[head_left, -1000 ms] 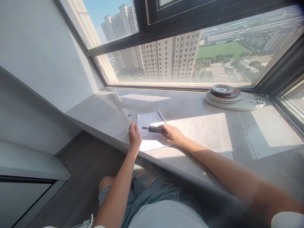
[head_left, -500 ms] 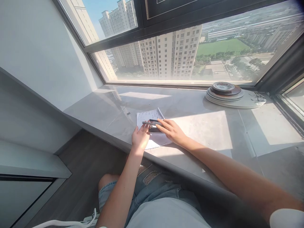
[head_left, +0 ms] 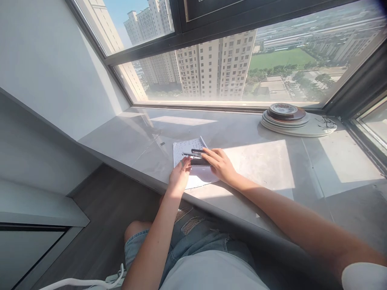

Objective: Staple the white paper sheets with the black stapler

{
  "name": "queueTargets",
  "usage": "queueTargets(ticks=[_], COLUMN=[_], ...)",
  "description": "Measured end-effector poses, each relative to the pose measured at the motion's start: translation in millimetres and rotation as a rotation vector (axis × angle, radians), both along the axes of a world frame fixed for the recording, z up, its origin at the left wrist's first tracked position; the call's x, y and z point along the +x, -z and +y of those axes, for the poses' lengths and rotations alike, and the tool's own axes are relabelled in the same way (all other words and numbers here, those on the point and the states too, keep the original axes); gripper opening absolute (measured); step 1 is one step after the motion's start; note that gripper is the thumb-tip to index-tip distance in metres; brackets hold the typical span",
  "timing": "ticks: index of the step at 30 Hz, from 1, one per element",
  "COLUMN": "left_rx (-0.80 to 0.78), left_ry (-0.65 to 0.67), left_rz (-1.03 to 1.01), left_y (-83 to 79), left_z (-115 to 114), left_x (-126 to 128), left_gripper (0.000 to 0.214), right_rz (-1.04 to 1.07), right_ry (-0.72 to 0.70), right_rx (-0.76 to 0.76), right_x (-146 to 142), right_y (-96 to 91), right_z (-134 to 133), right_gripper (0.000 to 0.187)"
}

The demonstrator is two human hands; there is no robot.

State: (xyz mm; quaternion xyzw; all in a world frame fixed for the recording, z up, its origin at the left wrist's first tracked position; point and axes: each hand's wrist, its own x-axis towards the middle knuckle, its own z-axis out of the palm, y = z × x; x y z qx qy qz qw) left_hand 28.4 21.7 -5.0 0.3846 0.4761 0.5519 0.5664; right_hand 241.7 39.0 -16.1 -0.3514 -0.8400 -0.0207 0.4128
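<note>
A white sheet of paper (head_left: pixel 185 147) covered in small handwriting lies on the grey stone window sill (head_left: pixel 260 161), near its front edge. Just above the sheet, both hands meet on a slim dark pen (head_left: pixel 193 154). My right hand (head_left: pixel 220 164) comes in from the right with its fingers closed over the pen's right part. My left hand (head_left: pixel 179 177) reaches up from below, and its fingertips pinch the pen's left end. I cannot make out whether the pen is in one piece or two. The hands' shadow covers the lower part of the sheet.
A stack of round plates (head_left: pixel 286 114) sits on a wide white dish (head_left: pixel 317 129) at the back right of the sill. A large window (head_left: pixel 211 64) runs behind it. A white wall (head_left: pixel 45 68) stands at the left. My knees in torn jeans (head_left: pixel 193 237) are below the sill edge.
My left hand has left its fisted rest on the paper and moved right onto the pen's left end. My right hand has kept hold of the pen.
</note>
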Motion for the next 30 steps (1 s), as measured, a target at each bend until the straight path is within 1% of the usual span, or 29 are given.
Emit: queueTargets(ticks=[2,4,5,7,8,10,12,14,18,21,23,26,30], left_rx=[-0.045,-0.080,-0.078,-0.034,-0.004,0.054,0.112,0.160,0.230,0.279,0.292,0.281,0.242], left_ry=[-0.079,-0.201,-0.260,-0.341,-0.360,-0.368,-0.324,-0.253,-0.069,0.076,0.103,0.102,0.109], left_rz=[-0.148,-0.285,-0.310,-0.263,-0.218,-0.101,0.041,0.181,0.418,0.492,0.498,0.507,0.511], left_y=[-3.1,-7.6,-9.9,-13.5,-14.4,-14.9,-14.7,-15.6,-21.8,-25.4,-26.1,-26.3,-25.2], left_z=[-5,-10,-13,-18,-19,-22,-25,-29,-40,-46,-47,-47,-45], left_x=[-1,0,0,2,3,5,7,11,21,28,31,32,30], left_gripper=[0.031,0.026,0.023,0.020,0.021,0.029,0.039,0.046,0.045,0.043,0.042,0.042,0.042], right_rz=[0.158,0.331,0.403,0.481,0.484,0.422,0.332,0.257,0.188,0.166,0.171,0.246,0.348], right_ry=[0.038,0.067,0.070,0.059,0.049,0.031,0.030,0.030,-0.030,-0.064,-0.086,-0.112,-0.130], right_rx=[-0.069,-0.184,-0.255,-0.395,-0.445,-0.503,-0.526,-0.535,-0.530,-0.526,-0.508,-0.404,-0.175], right_x=[-2,-5,-6,-8,-9,-10,-11,-12,-13,-14,-14,-12,-6], right_y=[0.7,-0.5,-1.6,-4.0,-5.1,-6.6,-7.1,-6.8,-3.8,-0.1,1.4,-0.1,-5.6], right_z=[2,2,1,0,-1,-1,-2,-1,0,2,2,0,-5], right_gripper=[0.046,0.037,0.032,0.025,0.023,0.019,0.014,0.010,0.008,0.013,0.022,0.033,0.030])
